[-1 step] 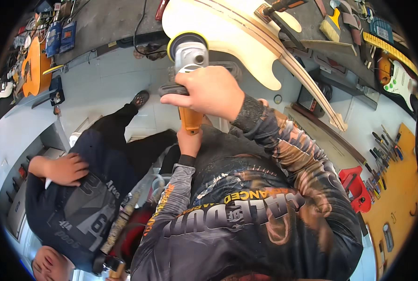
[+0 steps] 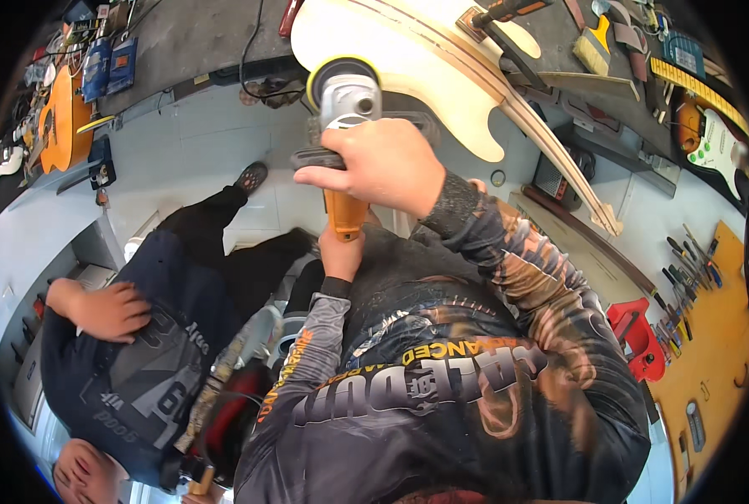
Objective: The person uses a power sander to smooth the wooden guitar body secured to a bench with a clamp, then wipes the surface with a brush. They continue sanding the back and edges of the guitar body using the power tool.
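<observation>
An angle grinder [image 2: 344,220] with a round yellow-edged pad [image 2: 343,69] is in both my hands. My right hand [image 2: 384,167] wraps the black side handle near its silver head. Lower down, my left hand [image 2: 339,254] grips the orange body. The pad sits at the lower-left edge of a pale, unfinished wooden guitar body [image 2: 433,67]; whether it touches the wood I cannot tell. A striped neck runs from that body toward the lower right, and a clamp [image 2: 509,42] holds it on the dark workbench [image 2: 181,50].
A person [image 2: 139,336] in dark clothes is beside me at left, a hand over their front. An orange guitar [image 2: 60,118] and tools line the left bench. At right are a brush [image 2: 593,46], a sunburst guitar [image 2: 710,147], a red case [image 2: 635,340] and a board of hand tools [image 2: 723,353].
Both my hands and the grinder have shifted slightly to the right along the guitar body's edge. The person at left has moved a little leftward.
</observation>
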